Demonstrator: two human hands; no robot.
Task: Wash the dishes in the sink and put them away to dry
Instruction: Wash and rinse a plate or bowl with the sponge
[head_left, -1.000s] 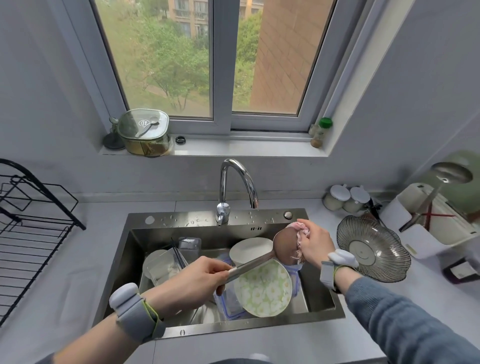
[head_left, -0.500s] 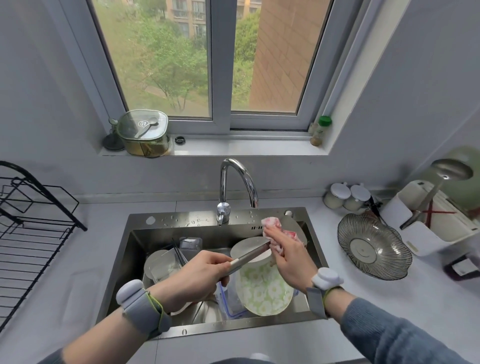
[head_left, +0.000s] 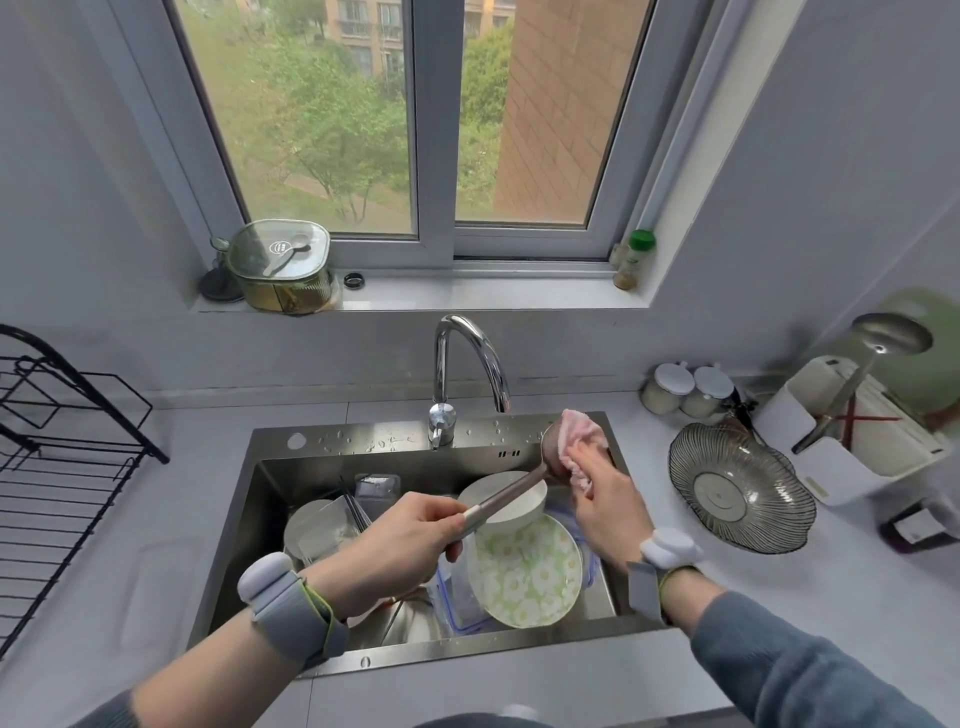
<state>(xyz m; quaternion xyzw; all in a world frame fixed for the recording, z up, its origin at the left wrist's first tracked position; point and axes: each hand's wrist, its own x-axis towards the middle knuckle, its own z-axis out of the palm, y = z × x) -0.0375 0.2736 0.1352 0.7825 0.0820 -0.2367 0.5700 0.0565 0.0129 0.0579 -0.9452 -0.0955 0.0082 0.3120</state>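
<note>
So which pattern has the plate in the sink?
White flowers on pale green, plate, seen in the head view.

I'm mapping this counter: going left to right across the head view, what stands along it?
Black wire drying rack → stainless steel sink → ribbed glass bowl → white utensil caddy.

Two ladles (head_left: 511, 493) (head_left: 862, 374), two lidded jars (head_left: 667, 387) (head_left: 709, 389), one glass dish (head_left: 740, 488).

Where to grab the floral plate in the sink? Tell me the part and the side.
Take the floral plate by its near rim, coming from above on the front side of the sink. It leans tilted against a white bowl, so that edge stands free. The far rim is tucked under the bowl and the ladle, which the left hand holds, so a grip there is likely blocked.
</note>
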